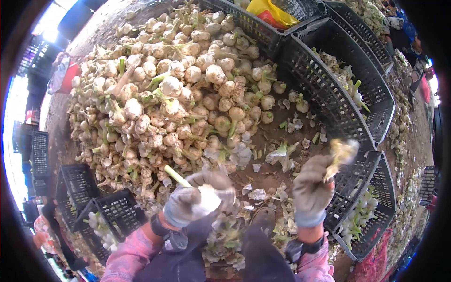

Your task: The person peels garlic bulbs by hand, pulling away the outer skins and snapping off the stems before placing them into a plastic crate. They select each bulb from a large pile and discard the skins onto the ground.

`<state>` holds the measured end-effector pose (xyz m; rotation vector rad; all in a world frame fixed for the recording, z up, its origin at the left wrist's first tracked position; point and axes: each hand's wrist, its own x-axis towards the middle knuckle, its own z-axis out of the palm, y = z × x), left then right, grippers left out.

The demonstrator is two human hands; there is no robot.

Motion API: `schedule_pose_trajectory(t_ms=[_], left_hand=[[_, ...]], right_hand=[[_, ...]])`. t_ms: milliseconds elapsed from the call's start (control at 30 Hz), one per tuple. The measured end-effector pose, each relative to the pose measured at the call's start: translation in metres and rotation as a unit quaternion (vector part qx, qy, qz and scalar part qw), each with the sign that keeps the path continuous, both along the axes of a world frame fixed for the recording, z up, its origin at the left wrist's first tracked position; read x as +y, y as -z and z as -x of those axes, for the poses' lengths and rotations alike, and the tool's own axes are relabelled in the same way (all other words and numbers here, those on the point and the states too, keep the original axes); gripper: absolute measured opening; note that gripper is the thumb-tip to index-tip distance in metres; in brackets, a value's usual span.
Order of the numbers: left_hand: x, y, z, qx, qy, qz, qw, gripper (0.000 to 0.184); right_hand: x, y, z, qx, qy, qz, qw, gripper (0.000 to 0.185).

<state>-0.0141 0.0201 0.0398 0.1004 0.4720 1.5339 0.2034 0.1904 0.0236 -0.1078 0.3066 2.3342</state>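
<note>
My left hand (184, 205), in a dirty pale work glove, is closed around a white garlic bulb (207, 201). A cut green stem (176, 175) sticks up past the fingers; motion blurs this hand. On the other side, my right hand (312, 184), gloved too, is closed, with a small red object (331, 186) showing at its edge, its kind mostly hidden. A blurred yellowish-brown clump of what looks like garlic skin (344, 151) is at its fingertips. In front of both hands rises a big heap of garlic bulbs (171, 87).
Black crates stand at right, one (329, 89) with trimmings, another (386, 207) with cleaned garlic. More black crates (123, 211) are at lower left. Loose skins (257, 194) litter the ground around my shoes. A yellow bag (270, 11) lies in a far crate. Another person (408, 42) is at upper right.
</note>
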Motion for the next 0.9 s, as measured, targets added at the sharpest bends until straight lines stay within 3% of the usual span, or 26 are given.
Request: schedule_pose_trajectory(t_ms=[33, 100, 133, 200, 233, 267, 300, 333, 367, 400, 500, 533, 600, 633, 700, 800, 833, 867, 900], left_hand=[[-0.002, 0.0, 0.003, 0.02, -0.019, 0.027, 0.999, 0.053], [0.008, -0.007, 0.0, 0.042, -0.069, 0.061, 0.995, 0.073], [0.011, -0.006, -0.002, 0.067, -0.088, 0.085, 0.99, 0.081], [0.017, -0.001, -0.01, 0.151, -0.09, 0.067, 0.982, 0.081], [0.017, 0.002, -0.014, 0.193, -0.092, 0.061, 0.975, 0.081], [0.016, 0.008, -0.015, 0.324, -0.07, 0.067, 0.941, 0.08], [0.018, 0.016, -0.016, 0.448, -0.047, 0.068, 0.89, 0.08], [0.02, 0.02, -0.018, 0.563, -0.024, 0.066, 0.823, 0.079], [0.023, 0.018, -0.018, 0.7, 0.002, 0.013, 0.714, 0.081], [0.034, 0.009, -0.015, 0.783, -0.042, -0.077, 0.616, 0.077], [0.031, 0.012, 0.01, 0.713, 0.054, -0.076, 0.695, 0.066], [0.026, 0.018, 0.008, 0.626, 0.014, -0.009, 0.78, 0.057], [0.032, 0.013, 0.006, 0.609, 0.001, 0.013, 0.793, 0.047], [0.032, 0.015, 0.002, 0.631, -0.019, 0.022, 0.775, 0.046], [0.031, 0.02, -0.009, 0.673, -0.06, 0.039, 0.736, 0.044], [0.03, 0.028, -0.012, 0.727, -0.1, 0.011, 0.679, 0.039], [0.035, 0.03, -0.01, 0.758, -0.123, -0.008, 0.64, 0.027], [0.036, 0.032, -0.009, 0.753, -0.115, 0.026, 0.647, 0.022], [0.037, 0.036, -0.009, 0.746, -0.108, 0.061, 0.654, 0.017]], right_hand=[[0.014, 0.007, -0.007, -0.065, 0.0, -0.061, 0.996, 0.055], [0.015, 0.013, -0.009, -0.332, -0.097, -0.248, 0.905, 0.058], [0.006, 0.034, -0.011, -0.429, -0.138, -0.345, 0.824, 0.061], [-0.011, 0.05, 0.005, -0.583, -0.207, -0.508, 0.599, 0.07], [-0.026, 0.035, 0.01, -0.463, -0.248, -0.39, 0.756, 0.064], [-0.036, 0.01, 0.024, -0.322, -0.273, -0.311, 0.851, 0.073], [-0.049, 0.002, 0.032, -0.253, -0.292, -0.284, 0.878, 0.078], [-0.053, -0.001, 0.034, -0.278, -0.289, -0.282, 0.872, 0.076], [-0.057, -0.003, 0.036, -0.302, -0.286, -0.281, 0.865, 0.073], [-0.055, -0.004, 0.04, -0.331, -0.28, -0.283, 0.855, 0.071], [-0.046, 0.003, 0.028, -0.314, -0.27, -0.26, 0.872, 0.069], [-0.046, 0.004, 0.027, -0.335, -0.274, -0.281, 0.857, 0.068], [-0.046, 0.004, 0.028, -0.371, -0.277, -0.32, 0.827, 0.066], [-0.046, 0.002, 0.029, -0.44, -0.295, -0.344, 0.775, 0.059], [-0.046, -0.008, 0.033, -0.472, -0.286, -0.396, 0.734, 0.056], [-0.038, -0.02, 0.041, -0.484, -0.297, -0.421, 0.708, 0.053], [-0.037, -0.016, 0.042, -0.482, -0.29, -0.452, 0.692, 0.053], [-0.037, -0.012, 0.043, -0.479, -0.283, -0.482, 0.677, 0.053], [-0.041, -0.008, 0.045, -0.476, -0.299, -0.398, 0.725, 0.054]])
